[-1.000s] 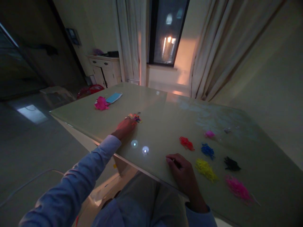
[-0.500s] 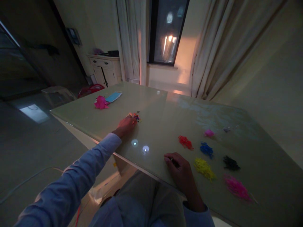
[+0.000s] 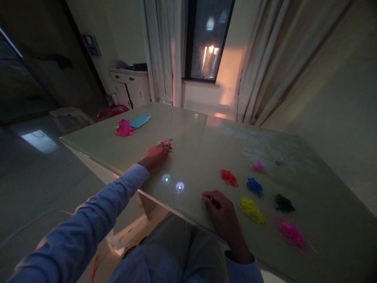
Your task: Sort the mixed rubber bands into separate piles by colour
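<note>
My left hand (image 3: 156,155) reaches over the table and touches a small mixed-colour pile of bands (image 3: 167,145); its fingertips are partly lost in the pile. Near the front edge rests my right hand (image 3: 218,204), fingers curled and thumb against the index finger; what it holds, if anything, is too small to name. Beside it lie separate piles of thin bands: red (image 3: 229,177), blue (image 3: 255,187), yellow (image 3: 251,210), black (image 3: 284,203) and pink (image 3: 291,233).
A crumpled pink thing (image 3: 124,128) and a blue face mask (image 3: 140,121) lie at the table's far left. Behind the blue pile are a small pink item (image 3: 257,166) and a clear item (image 3: 279,161). A red chair (image 3: 112,112) stands beyond the left edge.
The view has shifted slightly, moving the scene a little to the left. My left hand's fingers have shifted slightly at the mixed pile; my right hand keeps its curled pose.
</note>
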`<state>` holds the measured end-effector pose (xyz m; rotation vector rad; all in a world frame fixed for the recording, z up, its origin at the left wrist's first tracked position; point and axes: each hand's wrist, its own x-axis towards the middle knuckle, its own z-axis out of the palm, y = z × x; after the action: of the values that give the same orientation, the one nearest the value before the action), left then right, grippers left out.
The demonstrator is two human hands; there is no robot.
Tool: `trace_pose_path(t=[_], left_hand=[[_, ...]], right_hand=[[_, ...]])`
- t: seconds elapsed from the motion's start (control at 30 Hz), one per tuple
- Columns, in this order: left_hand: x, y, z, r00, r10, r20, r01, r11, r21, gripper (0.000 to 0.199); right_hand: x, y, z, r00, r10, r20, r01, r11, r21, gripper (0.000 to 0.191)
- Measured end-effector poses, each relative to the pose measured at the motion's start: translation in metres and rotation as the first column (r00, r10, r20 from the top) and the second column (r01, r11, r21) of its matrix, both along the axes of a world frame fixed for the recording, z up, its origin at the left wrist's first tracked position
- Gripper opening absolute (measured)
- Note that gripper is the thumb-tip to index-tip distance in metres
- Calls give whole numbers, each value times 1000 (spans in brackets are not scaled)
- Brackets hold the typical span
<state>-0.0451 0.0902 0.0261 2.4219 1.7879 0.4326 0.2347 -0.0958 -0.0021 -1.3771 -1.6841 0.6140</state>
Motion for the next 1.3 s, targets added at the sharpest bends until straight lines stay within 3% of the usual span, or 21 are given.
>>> trace_pose_path(t=[0.13,0.27,0.33,0.47,0.6,0.73,0.93,1.13,1.3], left_hand=[[0,2,2,998,41,57,-44,997,56,25],[4,-5,12,931,102,351,-138,987,79,20],[9,-14,17,811,145,567,-170,985,-10,21],[20,-38,23,438,241,866,-62,969,-238,31],[35,-60,28,134,296,946,143,939,-314,32],[61,-82,41,-48,377,925,326,881,-342,27],[113,-113,53,-146,456,878,535,783,-318,24],[158,-131,53,-133,542,830,690,652,-315,25],[180,-137,55,-146,569,810,726,618,-303,24]], right_hand=[[-1,0,1,1000,-8,1,8,1000,-4,22],[-1,0,1,1000,1,-5,-1,1000,9,21],[-1,0,0,1000,6,-8,-6,1000,13,21],[0,0,-4,1000,2,-9,-2,1000,0,19],[0,-1,-3,1000,-2,7,2,1000,9,19],[-1,-2,2,1000,-6,7,6,1000,10,18],[-3,-3,5,1000,-17,-13,17,1000,-15,18],[-4,-1,-1,998,-58,9,58,998,-12,14],[-5,1,-4,996,-87,27,88,996,-27,11]])
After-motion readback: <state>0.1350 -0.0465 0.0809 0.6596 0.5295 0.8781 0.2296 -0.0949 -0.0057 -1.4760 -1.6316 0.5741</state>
